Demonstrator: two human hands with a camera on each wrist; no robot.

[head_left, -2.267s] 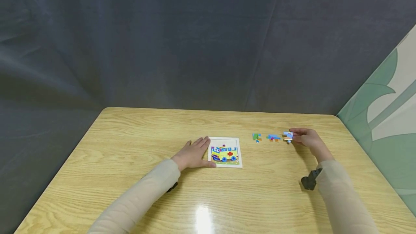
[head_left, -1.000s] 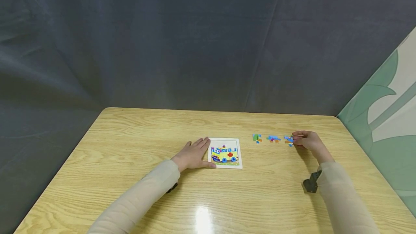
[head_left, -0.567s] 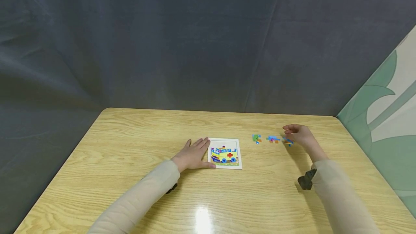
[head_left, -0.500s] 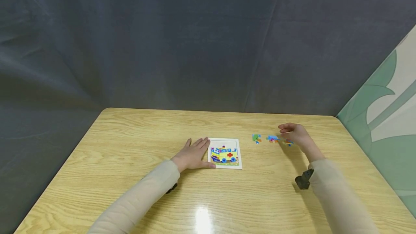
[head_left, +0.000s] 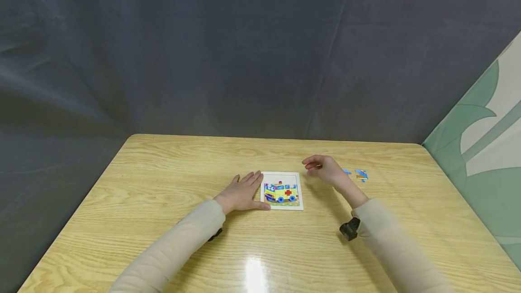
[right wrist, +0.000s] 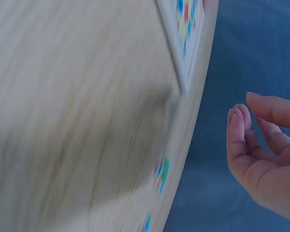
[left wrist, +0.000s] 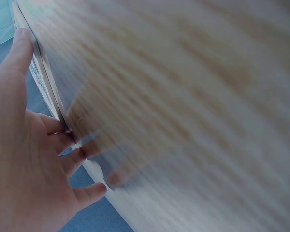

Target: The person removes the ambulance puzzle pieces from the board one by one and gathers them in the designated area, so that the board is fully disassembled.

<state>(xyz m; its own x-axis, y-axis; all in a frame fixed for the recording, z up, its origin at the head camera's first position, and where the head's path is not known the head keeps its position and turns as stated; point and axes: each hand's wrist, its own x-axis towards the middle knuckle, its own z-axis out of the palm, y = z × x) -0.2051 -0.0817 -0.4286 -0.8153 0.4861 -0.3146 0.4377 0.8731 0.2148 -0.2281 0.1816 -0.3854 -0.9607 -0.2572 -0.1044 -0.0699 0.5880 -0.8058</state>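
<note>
My left hand (head_left: 243, 192) lies with fingers spread along the left edge of a white puzzle tray (head_left: 301, 196), thumb on its lower left corner. The tray holds a part-filled picture of a yellow ambulance (head_left: 281, 193) with a red cross; its upper strip is bare white. My right hand (head_left: 325, 171) hovers above the table just right of the tray, fingers loosely bent and holding nothing in the right wrist view. Beyond it lie a blue and orange puzzle piece (head_left: 361, 175) and a blue one (head_left: 347, 171), partly covered by the hand. A green piece (right wrist: 164, 175) shows in the right wrist view.
A wooden table (head_left: 183, 157) carries everything. A dark curtain (head_left: 244, 58) hangs behind its far edge, and a panel with green leaf shapes (head_left: 488, 148) stands on the right. A small black device (head_left: 350, 229) sits on the right wrist.
My right hand has let go of the rightmost puzzle piece, which now lies on the table, and has moved left over the other pieces toward the tray. My left hand stays put.
</note>
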